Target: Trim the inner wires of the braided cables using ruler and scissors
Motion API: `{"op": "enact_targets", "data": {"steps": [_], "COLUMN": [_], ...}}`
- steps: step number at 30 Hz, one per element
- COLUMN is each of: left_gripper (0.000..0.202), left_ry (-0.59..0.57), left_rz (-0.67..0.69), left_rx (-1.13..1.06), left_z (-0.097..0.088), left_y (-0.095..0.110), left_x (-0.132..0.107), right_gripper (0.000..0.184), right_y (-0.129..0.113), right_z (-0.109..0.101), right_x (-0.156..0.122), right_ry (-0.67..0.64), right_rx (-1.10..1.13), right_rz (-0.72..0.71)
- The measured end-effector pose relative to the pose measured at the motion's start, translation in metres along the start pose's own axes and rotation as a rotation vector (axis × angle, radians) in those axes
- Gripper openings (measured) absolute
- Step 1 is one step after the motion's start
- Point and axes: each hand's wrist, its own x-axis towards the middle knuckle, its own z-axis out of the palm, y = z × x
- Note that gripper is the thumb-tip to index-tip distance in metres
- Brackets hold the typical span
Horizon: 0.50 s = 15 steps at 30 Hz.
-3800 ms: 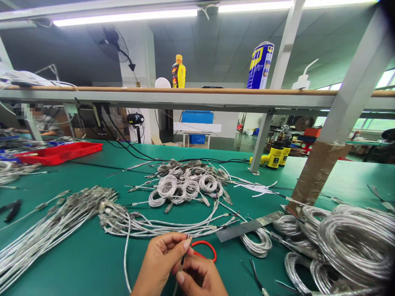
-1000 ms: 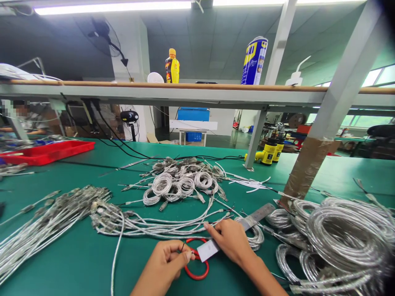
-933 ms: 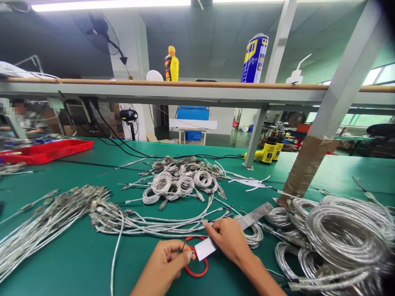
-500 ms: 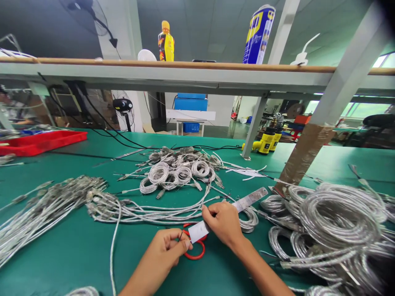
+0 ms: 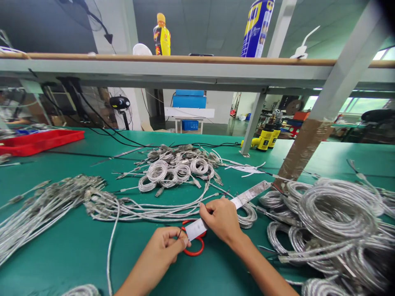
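Note:
My right hand (image 5: 222,218) is closed around a metal ruler (image 5: 251,194), which slants up to the right, its near end sticking out past the thumb. At that near end my left hand (image 5: 166,246) pinches a thin black wire-like piece (image 5: 179,233) between thumb and fingers. Most of this piece is hidden by the fingers. Beneath the hands lie red-handled scissors (image 5: 194,251) on the green table; their blades cannot be made out. Just beyond the hands runs a bundle of clear-jacketed cables (image 5: 160,211).
Coiled cables (image 5: 339,213) are heaped at the right, smaller USB cable coils (image 5: 182,170) in the middle. Straight cables (image 5: 52,201) and a red tray (image 5: 43,142) are at left. A shelf (image 5: 185,70) crosses above; its taped post (image 5: 304,150) stands at right.
The camera view has shifted slightly. Both hands keep nearly the same pose, with the ruler's near end still at the left fingertips.

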Motion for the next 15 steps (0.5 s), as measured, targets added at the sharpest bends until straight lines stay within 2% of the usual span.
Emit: {"op": "enact_targets", "data": {"steps": [15], "left_gripper": [0.025], "left_ry": [-0.036], "left_rz": [-0.019], "left_rx": [0.026], "left_z": [-0.0039], "left_y": [-0.0049], "left_x": [0.003], "right_gripper": [0.044], "right_y": [0.0005], "right_z": [-0.0005], "right_x": [0.0013], "right_ry": [0.01], "right_rx": [0.003], "right_rz": [-0.006]}}
